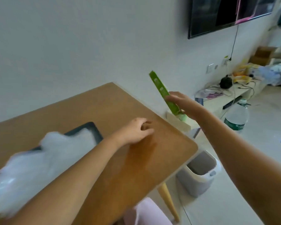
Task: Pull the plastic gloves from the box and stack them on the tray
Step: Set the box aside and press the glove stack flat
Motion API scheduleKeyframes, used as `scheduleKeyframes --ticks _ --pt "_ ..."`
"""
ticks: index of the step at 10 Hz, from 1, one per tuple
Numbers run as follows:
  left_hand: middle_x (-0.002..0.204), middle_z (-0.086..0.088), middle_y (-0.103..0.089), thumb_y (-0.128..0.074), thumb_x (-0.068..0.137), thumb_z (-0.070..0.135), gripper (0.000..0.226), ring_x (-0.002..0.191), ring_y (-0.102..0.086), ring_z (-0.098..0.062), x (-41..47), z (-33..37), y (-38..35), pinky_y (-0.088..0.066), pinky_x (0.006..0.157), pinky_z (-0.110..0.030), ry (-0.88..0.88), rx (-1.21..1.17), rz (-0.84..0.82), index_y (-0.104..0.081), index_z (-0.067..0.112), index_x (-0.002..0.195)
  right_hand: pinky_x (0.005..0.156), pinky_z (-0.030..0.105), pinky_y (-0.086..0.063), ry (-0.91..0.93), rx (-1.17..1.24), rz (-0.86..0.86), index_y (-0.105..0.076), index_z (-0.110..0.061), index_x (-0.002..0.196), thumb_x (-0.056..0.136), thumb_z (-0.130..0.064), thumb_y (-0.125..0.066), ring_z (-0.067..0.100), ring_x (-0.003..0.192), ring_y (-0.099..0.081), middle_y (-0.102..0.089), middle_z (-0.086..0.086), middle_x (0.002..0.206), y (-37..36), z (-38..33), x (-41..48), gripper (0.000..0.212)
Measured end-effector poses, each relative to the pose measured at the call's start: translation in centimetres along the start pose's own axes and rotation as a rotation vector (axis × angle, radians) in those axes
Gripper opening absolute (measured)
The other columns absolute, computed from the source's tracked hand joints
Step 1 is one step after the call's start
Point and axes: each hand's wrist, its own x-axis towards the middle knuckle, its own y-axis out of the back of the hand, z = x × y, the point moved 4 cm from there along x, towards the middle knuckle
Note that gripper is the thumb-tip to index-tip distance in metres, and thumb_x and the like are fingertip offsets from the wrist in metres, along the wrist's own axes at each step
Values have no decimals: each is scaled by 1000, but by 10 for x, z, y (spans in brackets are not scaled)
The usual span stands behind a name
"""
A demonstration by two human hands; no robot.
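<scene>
Right hand (183,105) grips the flat green cardboard glove box (162,93), held out past the brown wooden table (104,108). Left hand (136,132) rests loosely curled, empty. Clear plastic gloves (39,159) heaped over the dark rectangular tray (94,129); emptying looks largely done, though the heap spills past the tray.

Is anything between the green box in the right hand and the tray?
Yes. The left hand and forearm lie across the table between the green box, held beyond the table's edge by the right hand, and the tray. The glove pile already covers most of the tray.
</scene>
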Motion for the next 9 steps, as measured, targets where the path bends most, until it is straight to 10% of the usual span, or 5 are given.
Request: scheduleKeyframes --ticks 2,5,6,8,9 --pt "143 1 -48 -41 97 49 45 138 -33 -17 76 61 -49 -10 117 -39 -114 167 -19 -54 24 132 57 27 -45 -432 541 148 -59 -14 115 77 -51 -66 16 67 -54 -56 4 81 89 135 -9 54" --pt "42 9 -48 -42 98 42 56 59 -48 -8 119 72 -54 -31 87 -29 -82 238 3 -63 11 57 75 41 -48 -1116 795 -10 -63 -6 110 70 -50 -67 34 84 -58 -62 17 95 65 308 -55 59" --pt "41 5 -35 -44 98 40 59 44 -36 -13 125 69 -57 -27 73 -27 -90 209 1 -37 12 47 67 42 -54 -1201 970 16 -61 -7 112 70 -46 -71 36 81 -63 -61 18 98 53 314 -49 58" --pt "52 -6 -46 -43 97 39 55 49 -37 -17 128 67 -57 -27 52 -10 -109 195 25 -56 4 58 101 50 -35 -1121 1025 218 -38 -9 141 90 -54 -48 34 133 -36 -36 16 141 52 330 -19 69" --pt "52 -7 -46 -42 98 38 56 49 -38 -18 126 66 -56 -25 53 -14 -71 155 23 -41 9 51 94 46 -42 -1082 912 245 -43 -5 133 94 -44 -50 33 131 -39 -40 18 134 60 321 -8 56"
